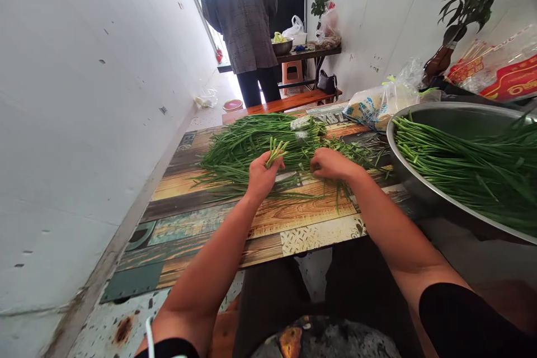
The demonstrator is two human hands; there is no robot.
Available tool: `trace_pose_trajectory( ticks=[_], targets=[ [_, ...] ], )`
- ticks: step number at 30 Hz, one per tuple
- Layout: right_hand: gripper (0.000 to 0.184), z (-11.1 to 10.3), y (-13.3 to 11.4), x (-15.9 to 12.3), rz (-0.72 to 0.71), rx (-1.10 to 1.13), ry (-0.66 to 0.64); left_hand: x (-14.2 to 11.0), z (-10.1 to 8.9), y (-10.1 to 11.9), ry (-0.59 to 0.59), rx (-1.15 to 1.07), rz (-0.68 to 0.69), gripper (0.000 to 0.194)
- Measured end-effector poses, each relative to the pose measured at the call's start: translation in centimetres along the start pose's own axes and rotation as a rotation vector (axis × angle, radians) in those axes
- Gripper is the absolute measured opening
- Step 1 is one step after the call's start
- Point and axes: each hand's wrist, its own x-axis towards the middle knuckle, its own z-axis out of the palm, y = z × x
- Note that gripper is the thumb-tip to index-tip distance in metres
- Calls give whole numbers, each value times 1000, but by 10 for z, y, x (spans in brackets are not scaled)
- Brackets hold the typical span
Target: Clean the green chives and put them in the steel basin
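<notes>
My left hand (262,173) is closed round a small bunch of garlic chives (277,151), their pale cut ends pointing up. Beyond it, a large pile of garlic chives (247,137) lies across the table, with a white band round the bundle near its stem ends. My right hand (331,164) is low over loose green trimmings (356,152), its fingers curled together. What those fingers hold, if anything, is hidden. To the right, a wide metal basin (444,193) holds many more long chives (444,151).
The wood-patterned table (180,235) ends just before my lap. Plastic bags (377,106) and a leafy plant (474,0) stand behind the basin. Farther off, a person (239,17) stands at another table (310,54), beyond an orange bench (289,103). A white wall (84,95) runs along the left.
</notes>
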Motion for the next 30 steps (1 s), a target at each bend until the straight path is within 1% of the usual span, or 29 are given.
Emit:
trace_pose_trajectory(
  ticks=[2,3,4,8,9,11,13,15,17,18,20,22,24,25,27,30],
  targets=[
    [16,2,-1,1,23,-24,18,1,1,-2,19,-33,-5,36],
    [15,3,-1,1,20,-21,52,1,1,-3,28,-55,-11,36],
    [14,3,0,1,6,-7,108,2,1,-4,33,-72,-20,36],
    [12,3,2,2,-99,117,449,2,1,-2,23,-34,-40,41],
    [11,4,1,3,-122,144,510,1,1,-1,25,-6,-39,40],
    [10,5,-2,4,-168,178,577,0,1,1,32,66,-14,35],
    [9,7,-6,6,-228,203,611,-1,1,2,-2,134,35,29],
    [10,8,-11,7,-286,236,650,-2,3,3,-77,167,74,25],
    [11,9,-12,8,-324,266,679,-3,4,2,-140,176,71,23],
    [10,9,-11,8,-330,276,687,-3,4,2,-145,188,55,23],
    [9,9,-7,9,-301,276,695,-3,4,1,-95,237,19,22],
    [6,9,0,9,-208,260,710,-2,2,0,9,289,4,21],
    [5,9,5,8,-126,264,709,-2,1,-1,107,294,19,19],
    [5,8,7,8,-114,287,703,-2,1,-1,129,279,33,19],
    [5,7,5,7,-162,371,688,-2,1,-1,107,245,55,20],
    [8,4,-3,4,-283,521,679,-3,3,-1,-18,218,43,22]
  ],
)
